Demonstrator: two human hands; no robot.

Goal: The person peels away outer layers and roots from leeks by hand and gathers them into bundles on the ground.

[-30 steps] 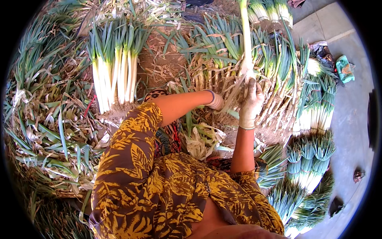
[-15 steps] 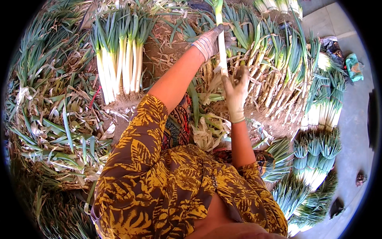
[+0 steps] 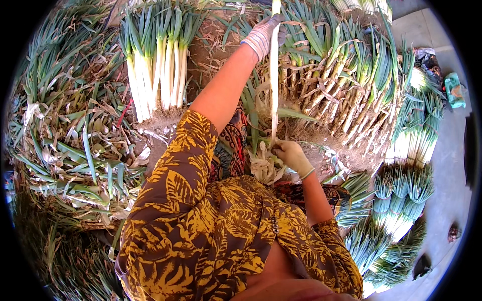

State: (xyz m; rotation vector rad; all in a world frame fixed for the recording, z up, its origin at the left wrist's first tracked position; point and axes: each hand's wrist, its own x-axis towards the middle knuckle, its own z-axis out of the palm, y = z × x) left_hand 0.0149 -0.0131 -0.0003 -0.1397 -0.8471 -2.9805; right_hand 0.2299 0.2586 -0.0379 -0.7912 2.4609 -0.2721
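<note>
Leek (image 3: 274,85) held lengthwise, pale shaft running between both gloved hands. Grips its upper part with the left hand (image 3: 265,36), fingers clamped round the shaft. Holds its lower end with the right hand (image 3: 292,156), fingers drawn together there; cannot tell whether pinched on root or on loose outer skin. Just below the leek, beside the right hand, crumpled pale husks (image 3: 266,168). Well to the left of the leek, cleaned white-stemmed leeks (image 3: 168,67) lying side by side, root tufts at their lower ends; farther left of it, a broad litter of stripped leaves (image 3: 90,150). Right of the leek, a row of brownish, dry-leaved leeks (image 3: 346,95); farther right of it, green-and-white bundles (image 3: 399,198), then grey floor (image 3: 444,165) with crumpled green plastic (image 3: 454,90) on it.
</note>
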